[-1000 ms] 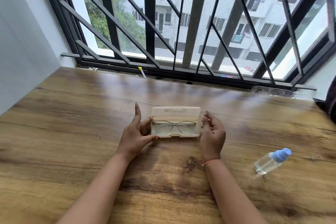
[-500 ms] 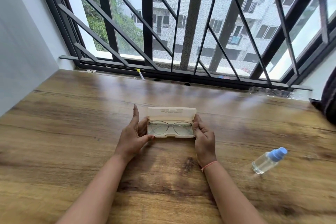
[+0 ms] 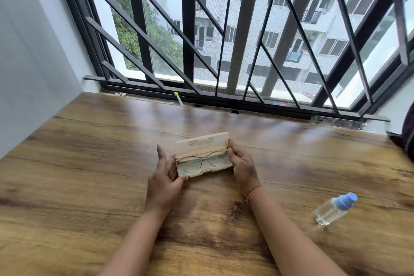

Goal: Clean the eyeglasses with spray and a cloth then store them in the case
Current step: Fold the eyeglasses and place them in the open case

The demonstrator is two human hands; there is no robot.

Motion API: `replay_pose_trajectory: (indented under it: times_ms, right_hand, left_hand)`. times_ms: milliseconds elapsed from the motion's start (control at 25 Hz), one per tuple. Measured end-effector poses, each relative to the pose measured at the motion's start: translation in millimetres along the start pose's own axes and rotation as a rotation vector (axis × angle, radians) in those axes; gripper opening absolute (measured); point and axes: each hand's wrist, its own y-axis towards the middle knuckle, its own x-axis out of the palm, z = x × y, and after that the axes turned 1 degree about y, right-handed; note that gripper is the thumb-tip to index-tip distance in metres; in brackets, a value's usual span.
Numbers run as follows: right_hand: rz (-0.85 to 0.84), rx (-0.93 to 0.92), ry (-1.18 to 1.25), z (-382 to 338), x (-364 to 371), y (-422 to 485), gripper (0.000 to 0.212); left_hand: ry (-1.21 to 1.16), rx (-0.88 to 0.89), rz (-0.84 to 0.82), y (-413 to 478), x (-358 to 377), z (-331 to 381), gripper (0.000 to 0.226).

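Since the spray bottle (image 3: pixel 333 210) lies on its side on the counter (image 3: pixel 89 175) off your right forearm, well apart from the work, ignore it.

Left hand (image 3: pixel 164 182) cups the left end of the case (image 3: pixel 198 173): thumb at the front corner, fingers up along the end wall. Right hand (image 3: pixel 243 164) has its fingers curled round the right end, thumb near the rim. Both are grasping the case and nothing else.

Eyeglasses (image 3: pixel 202 159) sit inside the tray, lenses up. Lid (image 3: pixel 202 142) is hinged open on the far side. The case is skewed, right end further from you. I can't tell if it's flat on the counter or just off it.

No cloth is in view; it may be under the glasses, but I can't tell. My read is you're at the storing step, with only the lid left to close.

To do it well:
- Set the case flat and brace the base with the left hand.
- Check frame and temples sit below the rim all round.
- Bring the right fingers over the lid's far edge and fold it toward you.
- Keep both thumbs out of the seam.
- Press mid-front until it seats. If it resists, stop and reseat the frame; don't force it.

Window grille (image 3: pixel 244 29) beyond the counter isn't involved.
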Motion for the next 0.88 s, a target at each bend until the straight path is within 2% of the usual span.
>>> replay_pose_trajectory:
  times_ms: [200,360,480,600,880]
  right_hand:
    - [-0.142,0.103,0.056,4.5,39.5,36.9,0.039]
    - [-0.253,0.118,0.072,9.1,74.5,52.8,0.045]
    - [-0.293,0.149,0.115,5.0,87.5,59.9,0.038]
    - [-0.315,0.150,0.118,3.3,93.4,63.6,0.036]
    - [-0.343,0.124,0.091,8.3,92.6,60.6,0.037]
  left_hand:
    - [-0.025,-0.019,0.263,-10.3,-6.6,3.9,0.101]
    - [-0.055,-0.056,0.444,-14.4,-14.9,-1.2,0.099]
    - [-0.153,-0.083,0.536,-26.5,-11.3,-1.1,0.099]
    - [-0.282,-0.112,0.571,-37.0,-4.0,1.3,0.102]
    - [-0.342,-0.126,0.572,-41.5,-2.4,5.3,0.104]
